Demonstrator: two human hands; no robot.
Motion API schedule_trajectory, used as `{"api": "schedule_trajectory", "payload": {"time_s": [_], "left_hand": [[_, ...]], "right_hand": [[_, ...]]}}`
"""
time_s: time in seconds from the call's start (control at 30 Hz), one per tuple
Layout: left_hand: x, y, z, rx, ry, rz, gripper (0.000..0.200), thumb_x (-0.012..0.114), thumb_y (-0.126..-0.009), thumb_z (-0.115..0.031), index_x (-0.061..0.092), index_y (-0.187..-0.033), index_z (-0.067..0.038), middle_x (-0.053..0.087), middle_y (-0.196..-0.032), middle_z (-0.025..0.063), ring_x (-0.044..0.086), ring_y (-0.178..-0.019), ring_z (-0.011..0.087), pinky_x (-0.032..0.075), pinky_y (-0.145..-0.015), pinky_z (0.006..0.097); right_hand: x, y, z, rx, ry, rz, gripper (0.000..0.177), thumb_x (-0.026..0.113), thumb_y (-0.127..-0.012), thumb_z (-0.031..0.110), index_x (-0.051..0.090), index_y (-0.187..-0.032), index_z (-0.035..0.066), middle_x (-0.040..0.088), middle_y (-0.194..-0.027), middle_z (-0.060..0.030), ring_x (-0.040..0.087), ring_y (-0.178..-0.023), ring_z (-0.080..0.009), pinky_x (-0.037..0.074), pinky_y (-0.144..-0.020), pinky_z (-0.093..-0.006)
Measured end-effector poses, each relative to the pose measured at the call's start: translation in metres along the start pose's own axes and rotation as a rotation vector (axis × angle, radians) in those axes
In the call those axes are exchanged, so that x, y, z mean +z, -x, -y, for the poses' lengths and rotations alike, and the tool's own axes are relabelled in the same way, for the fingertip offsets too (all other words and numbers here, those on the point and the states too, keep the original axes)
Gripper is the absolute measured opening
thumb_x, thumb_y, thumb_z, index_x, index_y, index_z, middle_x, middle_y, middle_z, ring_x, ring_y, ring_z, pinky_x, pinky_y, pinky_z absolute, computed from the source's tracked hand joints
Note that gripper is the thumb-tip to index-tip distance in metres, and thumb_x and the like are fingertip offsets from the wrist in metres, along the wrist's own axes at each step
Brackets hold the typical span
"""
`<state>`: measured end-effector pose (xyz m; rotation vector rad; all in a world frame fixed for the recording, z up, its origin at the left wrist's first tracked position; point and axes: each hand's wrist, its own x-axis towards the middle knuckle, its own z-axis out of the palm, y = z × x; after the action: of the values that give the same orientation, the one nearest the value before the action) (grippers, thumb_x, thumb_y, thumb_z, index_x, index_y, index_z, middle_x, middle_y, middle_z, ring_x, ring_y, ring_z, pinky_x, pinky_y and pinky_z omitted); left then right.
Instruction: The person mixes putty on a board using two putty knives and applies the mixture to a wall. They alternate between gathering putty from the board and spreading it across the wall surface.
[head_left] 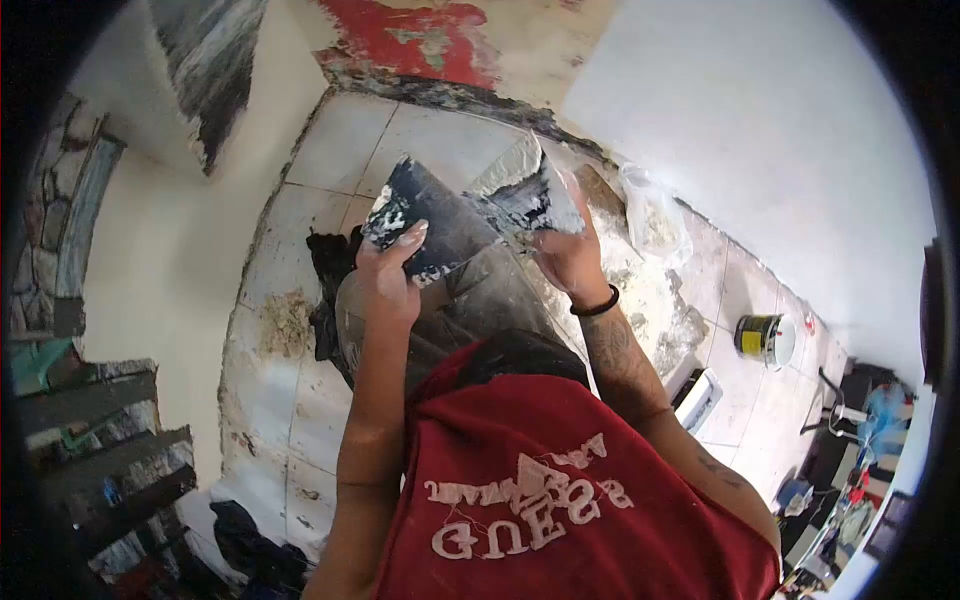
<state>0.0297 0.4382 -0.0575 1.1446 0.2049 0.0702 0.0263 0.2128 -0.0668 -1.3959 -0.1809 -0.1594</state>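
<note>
My left hand [392,262] grips a dark, flat tile piece [440,225] by its left side, thumb on the upper face. White plaster is smeared along that piece's left edge and lower corner. In my right hand [572,255] is a second tile piece [535,195], dark and grey with a thick layer of whitish plaster on its upper part. The inner corners of the two pieces overlap in this view, above my dusty trousers [480,305]. Fingers under both pieces are partly hidden.
Powdery white material [650,305] lies on the tiled floor to the right, beside a clear plastic bag [655,220]. Further right stands a bucket [762,338]. A black cloth or bag [328,290] lies at left. Walls [740,130] close in ahead and both sides.
</note>
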Motion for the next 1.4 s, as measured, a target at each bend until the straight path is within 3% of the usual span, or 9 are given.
{"api": "schedule_trajectory", "payload": {"time_s": [0.3, 0.57, 0.83, 1.03, 1.07, 1.13, 1.23, 1.3, 1.4], "left_hand": [[0.018, 0.022, -0.03, -0.038, 0.265, -0.017, 0.025, 0.055, -0.077, 0.004, 0.058, -0.101, 0.002, 0.063, -0.094, 0.0086, 0.062, -0.086, 0.0161, 0.05, -0.078, 0.0271], [-0.003, 0.018, -0.011, -0.154, 0.358, -0.106, 0.026, 0.055, -0.079, 0.001, 0.056, -0.104, 0.006, 0.06, -0.096, 0.0109, 0.06, -0.088, 0.0215, 0.048, -0.083, 0.0347], [-0.075, -0.003, 0.04, -0.297, 0.185, 0.176, 0.044, 0.058, -0.081, -0.008, 0.044, -0.122, 0.0, 0.05, -0.117, 0.0158, 0.051, -0.107, 0.0308, 0.042, -0.092, 0.0492], [-0.228, -0.009, 0.153, -0.571, 0.388, 0.204, 0.041, 0.051, -0.087, -0.01, 0.043, -0.125, 0.003, 0.052, -0.117, 0.0154, 0.048, -0.109, 0.0286, 0.038, -0.094, 0.0423], [-0.229, -0.012, 0.156, -0.582, 0.501, 0.294, 0.04, 0.049, -0.089, -0.013, 0.043, -0.124, 0.004, 0.053, -0.117, 0.0153, 0.048, -0.11, 0.0283, 0.038, -0.095, 0.04], [-0.229, -0.014, 0.157, -0.332, -0.221, 0.344, 0.04, 0.05, -0.088, -0.014, 0.043, -0.124, 0.004, 0.053, -0.116, 0.0147, 0.048, -0.108, 0.0276, 0.039, -0.093, 0.0395], [-0.229, -0.011, 0.167, -0.232, -0.468, 0.226, 0.039, 0.052, -0.087, -0.012, 0.045, -0.123, 0.0, 0.052, -0.117, 0.0134, 0.049, -0.105, 0.0272, 0.042, -0.089, 0.0403], [-0.221, -0.013, 0.154, -0.631, 0.108, -0.117, 0.04, 0.056, -0.084, -0.008, 0.047, -0.123, -0.004, 0.054, -0.118, 0.0106, 0.052, -0.104, 0.0272, 0.044, -0.086, 0.0402], [-0.226, -0.012, 0.157, -0.62, 0.195, 0.003, 0.043, 0.057, -0.082, -0.007, 0.047, -0.124, -0.006, 0.054, -0.119, 0.0084, 0.051, -0.106, 0.0254, 0.043, -0.089, 0.0405]], "right_hand": [[0.044, -0.002, 0.066, -0.455, 0.505, 0.511, 0.068, 0.057, -0.059, -0.013, 0.05, -0.121, 0.014, 0.04, -0.128, -0.0142, 0.043, -0.12, -0.0303, 0.036, -0.099, -0.0377], [-0.009, -0.008, 0.006, -0.073, 0.889, 0.588, 0.07, 0.051, -0.064, -0.01, 0.045, -0.127, 0.019, 0.04, -0.13, -0.0152, 0.046, -0.115, -0.037, 0.044, -0.092, -0.0418], [-0.173, 0.177, -0.141, 0.522, 1.044, 0.029, 0.05, 0.039, -0.068, -0.006, 0.049, -0.115, 0.005, 0.053, -0.099, -0.0242, 0.052, -0.093, -0.0416, 0.043, -0.08, -0.0474], [-0.163, 0.31, -0.155, 0.916, 0.997, -0.088, 0.048, 0.039, -0.069, -0.011, 0.048, -0.114, 0.004, 0.054, -0.102, -0.0242, 0.051, -0.102, -0.0386, 0.042, -0.088, -0.0443], [-0.173, 0.322, -0.168, 0.935, 1.009, -0.148, 0.048, 0.04, -0.07, -0.01, 0.048, -0.114, 0.004, 0.054, -0.101, -0.0244, 0.052, -0.102, -0.0391, 0.041, -0.089, -0.0444], [-0.193, 0.333, -0.18, 0.934, 1.08, -0.27, 0.043, 0.041, -0.073, -0.009, 0.049, -0.112, 0.007, 0.053, -0.104, -0.0256, 0.053, -0.097, -0.0408, 0.043, -0.085, -0.0464], [-0.216, 0.32, -0.166, 0.923, 1.105, -0.397, 0.045, 0.041, -0.071, -0.01, 0.049, -0.112, 0.007, 0.052, -0.105, -0.0248, 0.052, -0.099, -0.0412, 0.043, -0.084, -0.0457], [-0.224, 0.309, -0.159, 0.891, 1.127, -0.396, 0.047, 0.041, -0.07, -0.011, 0.049, -0.112, 0.008, 0.049, -0.109, -0.0243, 0.051, -0.097, -0.0421, 0.044, -0.083, -0.0447], [-0.223, 0.291, -0.155, 0.805, 1.161, -0.395, 0.045, 0.041, -0.071, -0.01, 0.051, -0.111, 0.008, 0.051, -0.107, -0.0215, 0.052, -0.096, -0.0406, 0.045, -0.08, -0.0444]]}}
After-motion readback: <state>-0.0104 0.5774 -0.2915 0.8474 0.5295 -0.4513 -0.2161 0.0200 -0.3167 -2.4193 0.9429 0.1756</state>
